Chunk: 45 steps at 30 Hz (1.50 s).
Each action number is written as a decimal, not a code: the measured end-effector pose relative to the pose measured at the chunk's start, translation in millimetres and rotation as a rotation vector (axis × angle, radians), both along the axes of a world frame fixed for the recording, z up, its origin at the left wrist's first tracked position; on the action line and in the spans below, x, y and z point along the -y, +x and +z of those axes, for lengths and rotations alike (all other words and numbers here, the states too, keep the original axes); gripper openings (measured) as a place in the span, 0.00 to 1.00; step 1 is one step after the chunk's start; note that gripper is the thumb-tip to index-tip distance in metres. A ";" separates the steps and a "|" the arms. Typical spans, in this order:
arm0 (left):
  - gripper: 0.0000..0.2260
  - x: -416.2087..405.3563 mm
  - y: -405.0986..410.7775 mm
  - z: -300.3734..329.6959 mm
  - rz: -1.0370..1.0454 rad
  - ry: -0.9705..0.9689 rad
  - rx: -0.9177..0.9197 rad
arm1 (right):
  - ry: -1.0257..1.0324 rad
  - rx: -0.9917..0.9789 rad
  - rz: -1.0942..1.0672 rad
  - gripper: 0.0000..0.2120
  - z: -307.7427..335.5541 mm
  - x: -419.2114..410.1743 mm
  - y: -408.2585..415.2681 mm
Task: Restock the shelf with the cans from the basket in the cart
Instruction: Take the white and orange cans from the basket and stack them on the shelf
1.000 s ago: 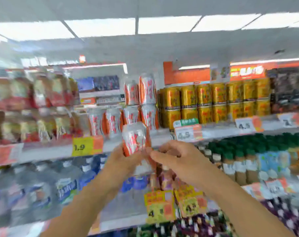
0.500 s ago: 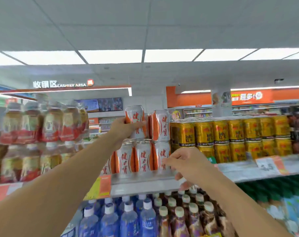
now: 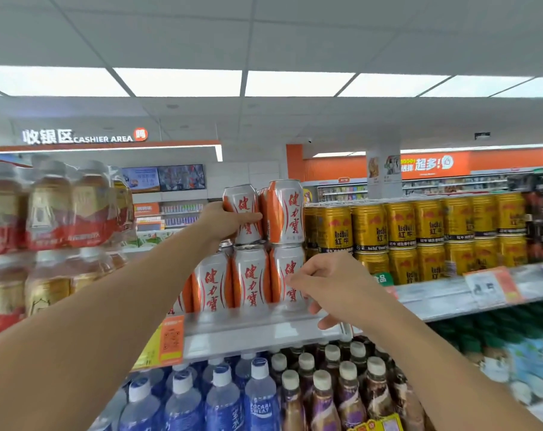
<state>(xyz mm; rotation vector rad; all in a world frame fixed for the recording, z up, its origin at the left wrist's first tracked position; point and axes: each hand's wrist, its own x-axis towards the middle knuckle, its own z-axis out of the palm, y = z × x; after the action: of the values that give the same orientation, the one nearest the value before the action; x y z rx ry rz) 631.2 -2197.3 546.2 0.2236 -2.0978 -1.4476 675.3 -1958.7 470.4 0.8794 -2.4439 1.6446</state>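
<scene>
Orange-and-white can (image 3: 243,213), aluminium, red script on the label: gripped round its body by the left hand (image 3: 225,220) and tilted slightly, its base just over the tops of the lower-tier cans (image 3: 251,276). Landmark for all positions below: the upper-tier can (image 3: 285,211) already standing in the second layer.

- Held can: immediately left of the landmark, side nearly touching it; whether its base is fully seated cannot be told.
- Lower-tier cans: directly beneath the landmark, upright in a row at the shelf edge (image 3: 257,328).
- Right hand (image 3: 329,286): below and right of the landmark, in front of the lower row, fingers loosely curled, holding nothing; the fingertips appear close to a lower can, contact uncertain.
- Gold cans (image 3: 397,231): right of the landmark, stacked two high.
- Bottled drinks (image 3: 251,396): on the shelf below.
- Basket and cart: not in view.

Step in hand, as judged: placing one can onto the second tier. Next move calls for squaring the can upright, settling its base on the rim beneath, then releasing without nudging the landmark can.
</scene>
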 end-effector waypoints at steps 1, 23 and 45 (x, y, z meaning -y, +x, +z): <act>0.17 -0.3 -1.1 0.3 -0.004 -0.004 -0.003 | -0.004 -0.001 0.002 0.11 -0.7 0.7 -0.7; 0.20 -16.1 -14.4 1.8 0.100 -0.083 -0.001 | -0.004 0.039 -0.058 0.09 -14.6 -10.8 3.3; 0.36 -32.0 50.0 -3.6 0.288 -0.280 -0.062 | -0.040 0.102 -0.090 0.08 -45.5 -50.1 22.4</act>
<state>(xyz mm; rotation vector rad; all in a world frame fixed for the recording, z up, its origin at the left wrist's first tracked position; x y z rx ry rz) 681.1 -2165.3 542.6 0.3492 -2.0891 -0.9710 697.8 -1908.6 424.9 0.6863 -2.4664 1.7404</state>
